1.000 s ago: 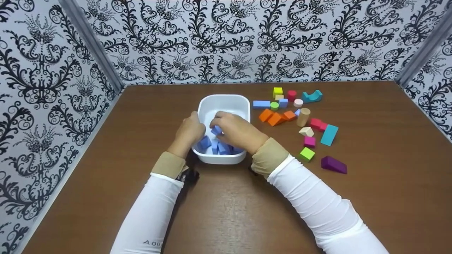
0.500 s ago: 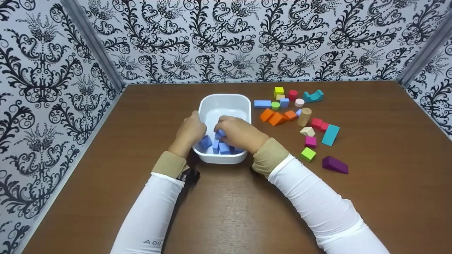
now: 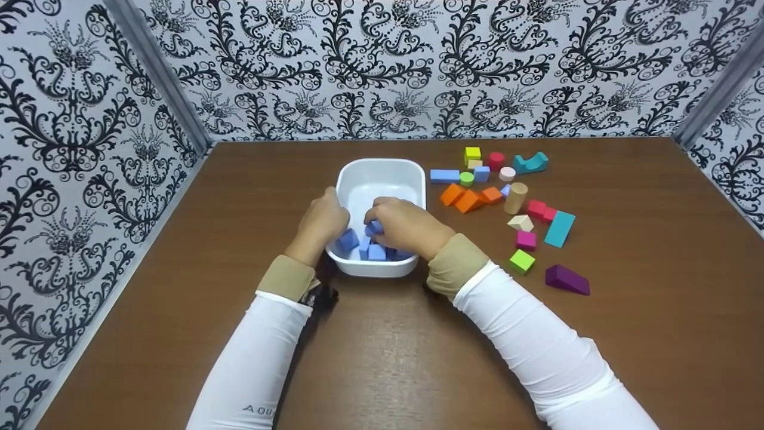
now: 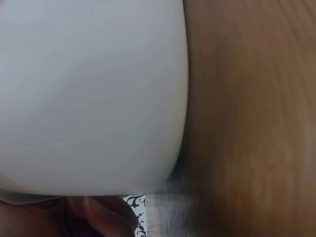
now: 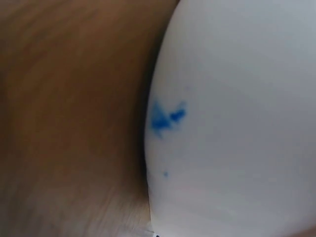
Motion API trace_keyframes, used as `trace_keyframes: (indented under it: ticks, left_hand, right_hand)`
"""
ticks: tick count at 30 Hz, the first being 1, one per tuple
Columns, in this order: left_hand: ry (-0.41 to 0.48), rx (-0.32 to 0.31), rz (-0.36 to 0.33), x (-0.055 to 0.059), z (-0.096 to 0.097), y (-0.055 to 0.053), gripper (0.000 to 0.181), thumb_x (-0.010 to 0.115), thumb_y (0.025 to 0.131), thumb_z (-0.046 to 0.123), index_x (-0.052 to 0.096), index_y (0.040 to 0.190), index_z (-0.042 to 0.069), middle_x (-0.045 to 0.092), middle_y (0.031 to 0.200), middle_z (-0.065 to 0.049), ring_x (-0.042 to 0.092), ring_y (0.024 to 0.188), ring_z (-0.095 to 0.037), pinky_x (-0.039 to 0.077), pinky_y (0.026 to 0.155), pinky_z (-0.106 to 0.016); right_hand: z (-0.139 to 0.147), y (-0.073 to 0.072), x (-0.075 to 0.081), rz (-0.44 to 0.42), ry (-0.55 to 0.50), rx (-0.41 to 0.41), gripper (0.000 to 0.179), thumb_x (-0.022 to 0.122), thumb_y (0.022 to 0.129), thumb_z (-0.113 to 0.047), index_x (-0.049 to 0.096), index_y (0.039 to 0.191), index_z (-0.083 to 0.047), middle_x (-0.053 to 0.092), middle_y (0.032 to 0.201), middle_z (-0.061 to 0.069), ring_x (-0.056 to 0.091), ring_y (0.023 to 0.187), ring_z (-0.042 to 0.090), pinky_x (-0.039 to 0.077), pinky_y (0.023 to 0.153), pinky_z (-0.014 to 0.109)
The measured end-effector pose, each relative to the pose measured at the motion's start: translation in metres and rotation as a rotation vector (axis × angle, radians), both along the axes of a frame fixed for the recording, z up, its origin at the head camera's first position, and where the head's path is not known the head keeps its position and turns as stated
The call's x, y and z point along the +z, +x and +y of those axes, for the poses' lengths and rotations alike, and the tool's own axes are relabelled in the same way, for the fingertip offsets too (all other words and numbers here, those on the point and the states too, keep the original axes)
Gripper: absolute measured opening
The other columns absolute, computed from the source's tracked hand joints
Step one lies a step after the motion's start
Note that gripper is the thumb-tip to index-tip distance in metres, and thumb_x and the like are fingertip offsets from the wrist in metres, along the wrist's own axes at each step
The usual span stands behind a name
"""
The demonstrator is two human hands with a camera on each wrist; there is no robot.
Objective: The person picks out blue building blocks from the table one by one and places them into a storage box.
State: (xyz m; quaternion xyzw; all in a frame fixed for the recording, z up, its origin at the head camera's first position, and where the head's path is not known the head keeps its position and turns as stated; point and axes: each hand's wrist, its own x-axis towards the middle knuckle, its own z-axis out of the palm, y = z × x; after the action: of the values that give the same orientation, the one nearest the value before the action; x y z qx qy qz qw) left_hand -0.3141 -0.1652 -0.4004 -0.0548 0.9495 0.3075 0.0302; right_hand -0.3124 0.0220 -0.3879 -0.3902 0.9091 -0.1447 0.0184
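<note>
A white plastic tub (image 3: 382, 173) stands on the brown table, with several blue blocks (image 3: 348, 239) lying toward its near end. My left hand (image 3: 323, 222) grips the tub's left wall, its fingers curled over the rim. Inside the tub my right hand (image 3: 409, 226) pinches a blue block (image 3: 374, 227) between thumb and fingers, low over the others. The left wrist view shows the tub's outer wall (image 4: 94, 98) close up, with curled fingers (image 4: 106, 217) below it. In the right wrist view the tub's wall (image 5: 237, 108) has blue smudges, and the right hand is hidden.
Right of the tub lie loose coloured blocks: orange ones (image 3: 470, 201), a wooden cylinder (image 3: 515, 198), a teal slab (image 3: 560, 229), a lime cube (image 3: 522, 261) and a purple wedge (image 3: 567, 280). A patterned wall (image 3: 382, 71) rises behind the table (image 3: 358, 358).
My right hand has lowered slightly toward the near end of the tub with the blue block between its fingers. The left hand keeps its grip on the rim.
</note>
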Motion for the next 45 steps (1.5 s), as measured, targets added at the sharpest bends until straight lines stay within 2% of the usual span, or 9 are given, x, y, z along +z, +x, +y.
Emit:
trace_keyframes:
  ticks: [7, 16, 20, 25, 29, 34, 39, 42, 45]
  left_hand:
    - [0.0, 0.002, -0.015, 0.003, 0.001, 0.001, 0.064, 0.047, 0.099, 0.01, 0.035, 0.16, -0.004, 0.058, 0.146, -0.029, 0.063, 0.124, -0.04, 0.051, 0.105, -0.055]
    - [-0.009, 0.002, 0.001, 0.002, 0.001, 0.001, 0.06, 0.048, 0.097, 0.011, 0.04, 0.155, -0.005, 0.062, 0.139, -0.029, 0.065, 0.119, -0.041, 0.052, 0.102, -0.056]
    - [-0.015, 0.002, 0.0, 0.001, 0.001, 0.001, 0.06, 0.048, 0.097, 0.012, 0.041, 0.155, -0.005, 0.063, 0.138, -0.029, 0.065, 0.119, -0.042, 0.052, 0.101, -0.057]
    - [-0.013, 0.003, 0.003, 0.0, -0.001, 0.0, 0.061, 0.047, 0.097, 0.012, 0.039, 0.156, -0.004, 0.061, 0.141, -0.029, 0.064, 0.121, -0.041, 0.052, 0.103, -0.056]
    - [-0.012, 0.011, 0.003, -0.001, -0.002, 0.0, 0.061, 0.046, 0.098, 0.011, 0.038, 0.157, -0.004, 0.06, 0.144, -0.029, 0.063, 0.125, -0.041, 0.051, 0.105, -0.056]
    - [-0.002, 0.012, -0.005, -0.001, -0.002, 0.0, 0.063, 0.044, 0.099, 0.012, 0.036, 0.16, -0.003, 0.057, 0.148, -0.029, 0.061, 0.13, -0.041, 0.049, 0.109, -0.056]
    - [0.01, 0.011, -0.006, -0.002, -0.002, -0.001, 0.063, 0.044, 0.099, 0.012, 0.035, 0.16, -0.002, 0.057, 0.148, -0.029, 0.06, 0.131, -0.041, 0.049, 0.109, -0.056]
    - [0.025, 0.004, -0.007, -0.002, -0.001, 0.0, 0.065, 0.044, 0.099, 0.011, 0.034, 0.161, -0.002, 0.056, 0.15, -0.028, 0.06, 0.132, -0.041, 0.048, 0.11, -0.056]
    - [0.039, 0.0, -0.007, -0.001, -0.001, 0.001, 0.066, 0.044, 0.098, 0.011, 0.033, 0.162, -0.002, 0.055, 0.152, -0.028, 0.059, 0.133, -0.04, 0.048, 0.11, -0.057]
  right_hand:
    - [0.0, 0.0, 0.001, -0.019, -0.008, -0.014, 0.026, 0.079, 0.095, -0.011, 0.079, 0.12, -0.002, 0.069, 0.107, 0.014, 0.065, 0.095, 0.03, 0.056, 0.097, 0.041]
    - [0.003, -0.002, 0.002, 0.019, -0.06, 0.024, 0.027, 0.08, 0.094, -0.013, 0.078, 0.118, 0.0, 0.069, 0.106, 0.018, 0.066, 0.094, 0.031, 0.055, 0.094, 0.043]
    - [0.006, -0.004, 0.009, 0.029, -0.091, -0.007, 0.03, 0.082, 0.094, -0.018, 0.078, 0.119, -0.001, 0.07, 0.112, 0.018, 0.068, 0.102, 0.031, 0.055, 0.098, 0.044]
    - [0.015, -0.007, 0.026, 0.054, -0.136, -0.058, 0.032, 0.081, 0.096, -0.023, 0.078, 0.12, -0.003, 0.07, 0.119, 0.016, 0.067, 0.109, 0.031, 0.054, 0.101, 0.043]
    - [0.031, -0.014, 0.04, 0.077, -0.189, -0.136, 0.031, 0.078, 0.098, -0.024, 0.077, 0.122, -0.005, 0.069, 0.121, 0.014, 0.065, 0.111, 0.03, 0.053, 0.102, 0.044]
    - [0.061, -0.027, 0.051, 0.073, -0.252, -0.308, 0.034, 0.075, 0.098, -0.022, 0.075, 0.126, -0.004, 0.065, 0.13, 0.014, 0.062, 0.12, 0.034, 0.05, 0.105, 0.049]
    - [0.1, -0.041, 0.054, 0.035, -0.225, -0.49, 0.039, 0.071, 0.099, -0.021, 0.071, 0.133, -0.003, 0.06, 0.143, 0.019, 0.056, 0.131, 0.041, 0.046, 0.11, 0.056]
    - [0.125, -0.048, 0.053, 0.011, -0.207, -0.575, 0.038, 0.069, 0.098, -0.019, 0.071, 0.131, -0.001, 0.062, 0.138, 0.022, 0.057, 0.126, 0.043, 0.047, 0.106, 0.058]
    - [0.147, -0.052, 0.05, -0.042, -0.218, -0.625, 0.037, 0.068, 0.096, -0.016, 0.071, 0.127, 0.004, 0.064, 0.131, 0.026, 0.058, 0.121, 0.044, 0.047, 0.105, 0.058]
